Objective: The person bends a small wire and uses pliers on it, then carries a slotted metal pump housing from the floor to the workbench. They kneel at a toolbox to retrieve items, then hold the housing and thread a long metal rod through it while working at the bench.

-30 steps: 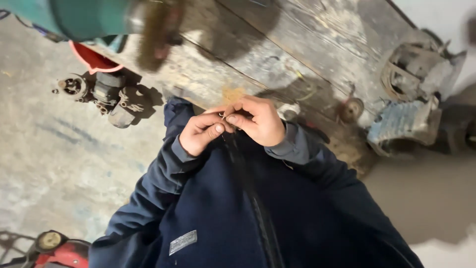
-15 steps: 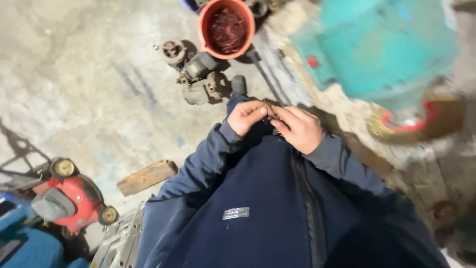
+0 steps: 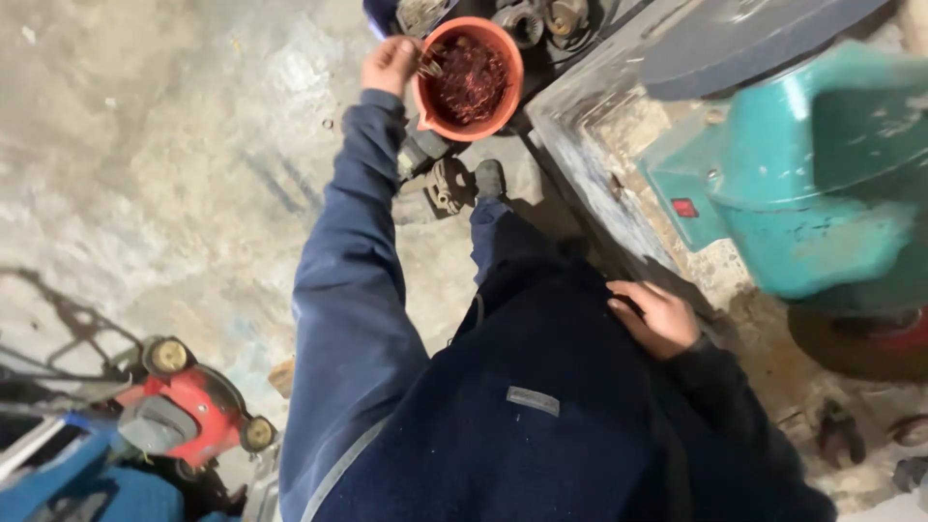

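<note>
left hand (image 3: 390,64) is at the orange bucket (image 3: 471,80) rim, fingers pinching copper wire (image 3: 428,66) over the pile. right hand (image 3: 658,314) rests loose-curled on jacket, holding nothing. drop looks nearly done, wire not yet let go.

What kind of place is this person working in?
Probably a repair workshop: a teal bench grinder on a worn wooden workbench, an orange plastic bucket of reddish copper wire on the stained concrete floor, and a red lawnmower.

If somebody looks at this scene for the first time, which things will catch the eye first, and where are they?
The round orange plastic bucket full of tangled reddish wire stands on the floor at top centre, and the left hand reaches to its rim. At the right, a big teal metal machine sits on the worn workbench, with the right hand near the bench edge. A small red lawnmower waits at bottom left.
</note>
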